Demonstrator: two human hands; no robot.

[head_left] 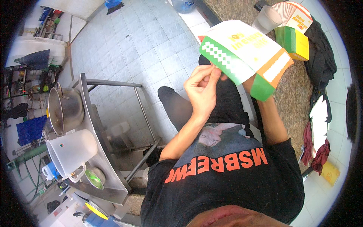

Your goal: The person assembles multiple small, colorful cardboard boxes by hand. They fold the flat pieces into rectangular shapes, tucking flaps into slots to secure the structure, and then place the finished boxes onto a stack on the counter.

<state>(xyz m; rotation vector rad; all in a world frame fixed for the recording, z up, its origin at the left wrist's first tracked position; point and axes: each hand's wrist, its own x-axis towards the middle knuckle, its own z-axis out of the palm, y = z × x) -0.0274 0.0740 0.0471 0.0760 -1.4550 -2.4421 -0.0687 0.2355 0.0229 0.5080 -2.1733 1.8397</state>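
Observation:
A printed food carton (242, 45) in white, green and orange, partly folded into shape, is held up over my lap at the counter's edge. My left hand (202, 85) is closed, thumb and fingertips pinched at the lower edge of its green side panel. Behind the carton is my right hand (248, 84), gripping it from underneath; most of its fingers are hidden by the card. Just past the carton, a stack of green and yellow card pieces (298, 43) sits on the counter, beside a fanned stack of white and orange cards (300, 20) and a translucent cup (269, 19).
The speckled stone counter (289, 102) runs along my right, with dark cloth (321, 53) at its far side. To my left stands a metal table (109, 178) bearing a large pot (68, 109) and a white plastic jug (81, 145). A water bottle (183, 5) stands at the top.

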